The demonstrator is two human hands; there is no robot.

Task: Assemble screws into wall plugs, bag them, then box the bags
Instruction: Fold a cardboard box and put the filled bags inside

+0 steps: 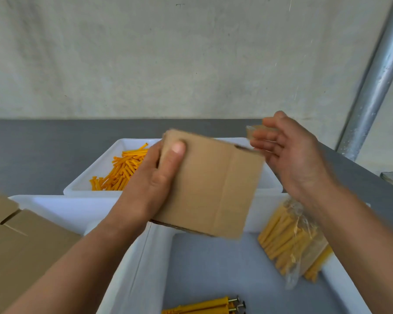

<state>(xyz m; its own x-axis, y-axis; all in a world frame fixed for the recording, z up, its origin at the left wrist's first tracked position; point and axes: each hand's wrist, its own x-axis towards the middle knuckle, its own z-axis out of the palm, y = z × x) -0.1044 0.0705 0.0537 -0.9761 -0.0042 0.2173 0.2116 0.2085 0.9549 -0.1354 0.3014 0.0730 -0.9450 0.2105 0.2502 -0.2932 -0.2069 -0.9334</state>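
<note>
Grey table (32, 155): left hand (154, 177) grips the cardboard box (211, 189), thumb over it; right hand (288, 155), fingers straight, is empty beside its flap. Plug bag (293, 241) lies below-right of the box, which might slip one-handed.

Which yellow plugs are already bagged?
The bagged plugs at right, in clear plastic; the loose plugs farther back and the plugs with screws lie bare.

Small brown cardboard box (210, 189) – motion-blurred, tilted, held in the air by the left hand (154, 177) gripping its left side, with the far-right flap ajar. A clear bag of yellow plugs (293, 241) lies against the near tray (213, 268)'s right wall. The plugs with screws (204, 307) lie at its front edge – heads pointing right. The far tray (77, 191) holds a pile of loose orange plugs (123, 168).
</note>
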